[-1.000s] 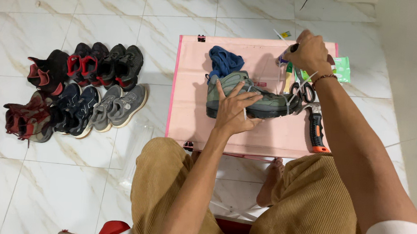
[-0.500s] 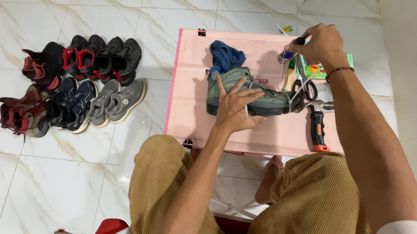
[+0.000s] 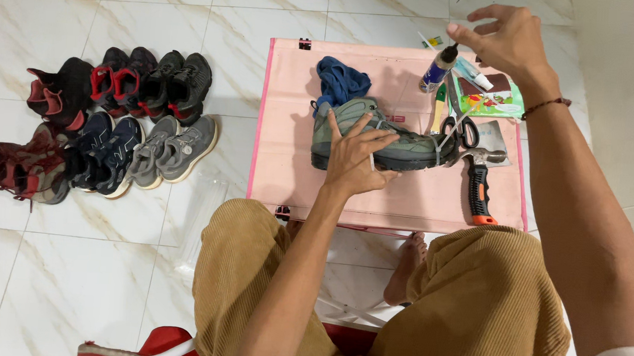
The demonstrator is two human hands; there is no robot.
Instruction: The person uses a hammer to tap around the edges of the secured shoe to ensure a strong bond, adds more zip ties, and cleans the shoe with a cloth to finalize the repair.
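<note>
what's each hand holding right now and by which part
The right hand holds a small glue bottle by its dark cap end, pinched in the fingertips. The left hand lies flat on the side of the grey-green boot, pressing it down without gripping it.

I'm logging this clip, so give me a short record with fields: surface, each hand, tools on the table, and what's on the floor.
surface: pink table
left hand: flat on grey-green boot lying on its side
right hand: raised at the table's far end, fingertips at the cap of a small bottle
tools: scissors, hammer with black and orange grip
cloth: blue rag behind the boot
floor: shoes in rows on white tiles
</note>
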